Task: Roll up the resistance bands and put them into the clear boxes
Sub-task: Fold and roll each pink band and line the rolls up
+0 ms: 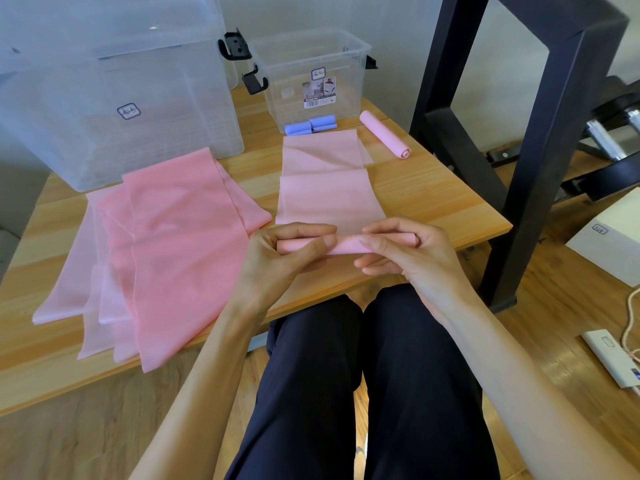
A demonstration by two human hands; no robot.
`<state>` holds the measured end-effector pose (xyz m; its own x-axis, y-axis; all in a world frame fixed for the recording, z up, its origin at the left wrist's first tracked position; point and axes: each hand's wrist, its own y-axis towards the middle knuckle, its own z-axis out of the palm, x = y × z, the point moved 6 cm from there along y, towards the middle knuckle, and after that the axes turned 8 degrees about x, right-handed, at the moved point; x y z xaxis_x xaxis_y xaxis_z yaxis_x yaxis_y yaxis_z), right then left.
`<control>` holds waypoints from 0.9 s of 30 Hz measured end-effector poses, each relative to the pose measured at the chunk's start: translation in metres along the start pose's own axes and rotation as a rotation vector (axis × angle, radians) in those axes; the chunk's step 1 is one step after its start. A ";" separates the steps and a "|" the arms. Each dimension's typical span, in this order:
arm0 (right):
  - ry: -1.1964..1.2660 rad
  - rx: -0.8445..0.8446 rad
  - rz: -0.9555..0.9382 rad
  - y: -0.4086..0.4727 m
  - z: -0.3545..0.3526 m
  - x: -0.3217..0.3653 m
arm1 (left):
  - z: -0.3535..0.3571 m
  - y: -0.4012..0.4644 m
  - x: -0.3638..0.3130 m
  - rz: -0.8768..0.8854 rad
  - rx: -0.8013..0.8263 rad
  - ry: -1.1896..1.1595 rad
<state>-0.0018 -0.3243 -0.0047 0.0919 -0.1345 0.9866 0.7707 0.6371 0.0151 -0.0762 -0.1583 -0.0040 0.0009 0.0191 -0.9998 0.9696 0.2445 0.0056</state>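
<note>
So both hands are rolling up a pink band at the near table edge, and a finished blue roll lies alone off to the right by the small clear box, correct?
Nearly. The head view shows the left hand and right hand rolling the pink band at the near edge, but the finished roll lying alone right of the small clear box is pink, not blue. The blue rolls lie in front of that box.

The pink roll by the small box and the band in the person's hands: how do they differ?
The pink roll is fully rolled; the band is only begun, mostly flat. The roll lies untouched; the left hand and right hand grip the band's rolled end. Both are pale pink.
</note>
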 end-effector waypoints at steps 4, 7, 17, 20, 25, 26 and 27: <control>-0.003 -0.031 0.022 0.000 -0.002 -0.001 | 0.004 -0.002 -0.002 0.027 0.037 0.031; 0.020 0.019 0.032 -0.001 0.001 -0.002 | 0.001 -0.001 0.000 0.000 -0.010 -0.012; 0.025 0.028 0.028 -0.002 0.002 -0.001 | 0.001 0.000 0.000 -0.002 -0.006 -0.027; 0.002 0.036 0.012 -0.002 0.001 0.000 | 0.001 -0.001 -0.001 -0.006 0.013 -0.015; 0.010 0.017 0.028 -0.002 0.000 -0.001 | 0.004 -0.002 -0.001 0.018 0.024 0.005; 0.023 0.042 0.032 -0.002 0.001 -0.002 | 0.003 -0.001 0.000 0.007 0.008 -0.013; 0.030 0.070 0.032 -0.002 0.002 -0.002 | 0.003 -0.001 0.000 -0.004 -0.002 -0.030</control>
<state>-0.0051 -0.3240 -0.0061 0.1357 -0.1356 0.9814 0.7209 0.6930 -0.0039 -0.0763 -0.1612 -0.0043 0.0040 -0.0106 -0.9999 0.9691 0.2465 0.0013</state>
